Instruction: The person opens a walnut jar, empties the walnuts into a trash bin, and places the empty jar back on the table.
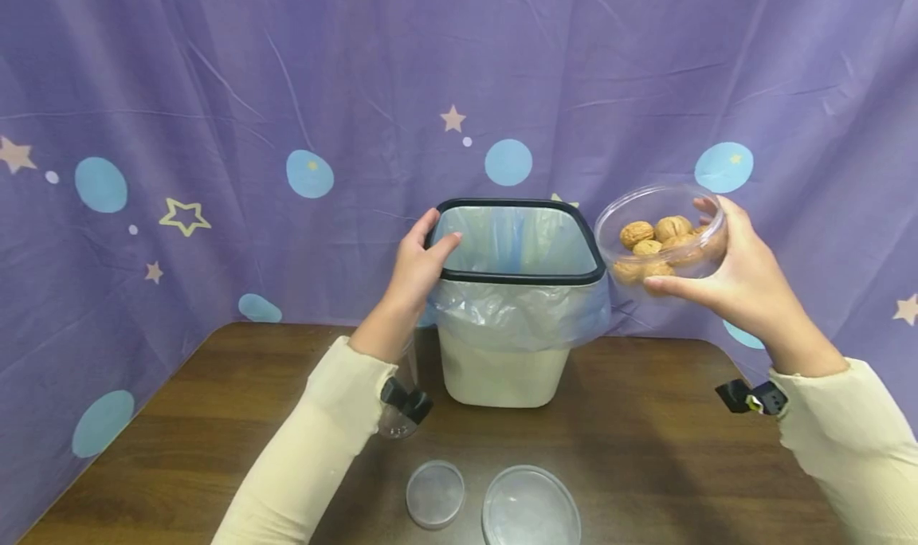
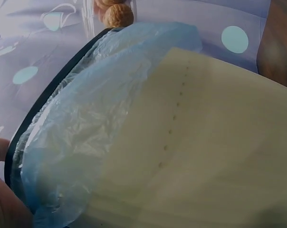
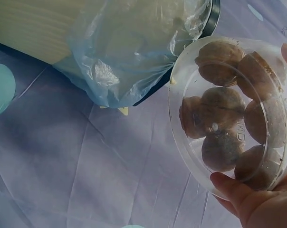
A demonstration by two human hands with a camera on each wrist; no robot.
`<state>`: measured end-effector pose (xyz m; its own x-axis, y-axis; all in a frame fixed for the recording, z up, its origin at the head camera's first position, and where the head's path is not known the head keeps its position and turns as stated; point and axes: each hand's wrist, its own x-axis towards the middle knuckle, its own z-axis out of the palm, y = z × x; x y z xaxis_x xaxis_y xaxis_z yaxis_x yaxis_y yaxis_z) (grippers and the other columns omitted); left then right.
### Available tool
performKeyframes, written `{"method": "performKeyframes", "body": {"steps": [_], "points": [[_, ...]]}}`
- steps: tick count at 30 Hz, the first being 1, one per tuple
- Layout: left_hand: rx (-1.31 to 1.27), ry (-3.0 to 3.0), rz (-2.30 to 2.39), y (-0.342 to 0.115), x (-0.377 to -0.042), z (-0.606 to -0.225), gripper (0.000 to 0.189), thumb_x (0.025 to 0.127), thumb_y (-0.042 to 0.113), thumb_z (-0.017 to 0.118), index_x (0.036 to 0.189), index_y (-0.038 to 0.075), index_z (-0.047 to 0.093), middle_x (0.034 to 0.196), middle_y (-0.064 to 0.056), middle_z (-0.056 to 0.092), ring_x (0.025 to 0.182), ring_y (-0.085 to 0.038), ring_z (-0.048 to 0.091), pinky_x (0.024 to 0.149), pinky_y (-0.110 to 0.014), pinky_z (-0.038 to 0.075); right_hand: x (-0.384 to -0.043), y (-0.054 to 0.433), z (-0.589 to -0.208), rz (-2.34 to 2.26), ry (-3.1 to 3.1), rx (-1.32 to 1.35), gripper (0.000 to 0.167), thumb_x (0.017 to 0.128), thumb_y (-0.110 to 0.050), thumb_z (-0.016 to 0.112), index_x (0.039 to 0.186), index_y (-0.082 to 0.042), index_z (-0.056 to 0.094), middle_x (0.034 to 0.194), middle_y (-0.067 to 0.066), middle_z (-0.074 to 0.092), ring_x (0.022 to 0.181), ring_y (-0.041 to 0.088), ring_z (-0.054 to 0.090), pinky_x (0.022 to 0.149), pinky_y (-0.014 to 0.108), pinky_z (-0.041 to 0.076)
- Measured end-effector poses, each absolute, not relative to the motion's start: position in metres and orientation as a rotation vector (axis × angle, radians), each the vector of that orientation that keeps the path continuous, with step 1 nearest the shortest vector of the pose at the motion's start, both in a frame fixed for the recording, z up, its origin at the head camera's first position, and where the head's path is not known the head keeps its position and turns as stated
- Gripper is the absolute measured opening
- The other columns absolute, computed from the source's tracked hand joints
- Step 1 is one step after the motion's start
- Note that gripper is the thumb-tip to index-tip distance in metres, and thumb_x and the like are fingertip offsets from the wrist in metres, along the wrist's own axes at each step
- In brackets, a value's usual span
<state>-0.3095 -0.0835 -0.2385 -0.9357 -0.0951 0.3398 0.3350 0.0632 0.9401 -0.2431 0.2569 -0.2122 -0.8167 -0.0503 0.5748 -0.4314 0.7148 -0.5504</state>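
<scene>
My left hand (image 1: 421, 268) grips the left side of the black rim (image 1: 523, 278) of a cream trash bin (image 1: 502, 374), thumb over the inside edge. A translucent bluish bag (image 1: 516, 314) lines the bin and folds down over its outside. To the right, my right hand (image 1: 753, 282) holds a clear round plastic container (image 3: 177, 71) by its side, beside the bin's right rim and slightly tilted. Several walnuts (image 1: 672, 228) lie in it; the right wrist view shows them through its base. In the left wrist view, walnuts (image 2: 119, 16) appear beyond the bin.
The bin stands on a brown wooden table (image 1: 645, 433). Near its front lie a small round clear lid (image 1: 435, 494) and a larger one (image 1: 531, 509). A clear plastic container (image 1: 397, 425) is partly hidden behind my left forearm. A purple patterned curtain (image 1: 387, 67) hangs behind.
</scene>
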Motion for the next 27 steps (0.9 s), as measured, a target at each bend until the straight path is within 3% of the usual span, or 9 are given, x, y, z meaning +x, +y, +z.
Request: {"method": "performKeyframes", "body": {"steps": [9, 27], "points": [[-0.225, -2.033, -2.010, -0.083, -0.316, -0.239, 0.071, 0.082, 0.009, 0.063, 0.145, 0.001, 0.032, 0.151, -0.008, 0.033, 0.140, -0.014, 0.024, 0.114, -0.023, 0.018, -0.256, 0.254, -0.202, 0.948, -2.392, 0.374, 0.111, 0.061, -0.027, 0.089, 0.148, -0.013, 0.022, 0.148, 0.012, 0.034, 0.127, 0.035, 0.036, 0.105, 0.055, 0.027], [-0.216, -1.992, -2.055, -0.084, -0.321, -0.248, 0.075, 0.076, 0.002, 0.058, 0.146, 0.004, 0.030, 0.152, -0.008, 0.030, 0.139, -0.014, 0.023, 0.113, -0.025, 0.020, -0.282, 0.241, -0.191, 0.930, -2.338, 0.438, 0.110, 0.060, -0.028, 0.089, 0.146, -0.007, 0.022, 0.136, 0.022, 0.041, 0.119, 0.037, 0.041, 0.102, 0.055, 0.031]]}}
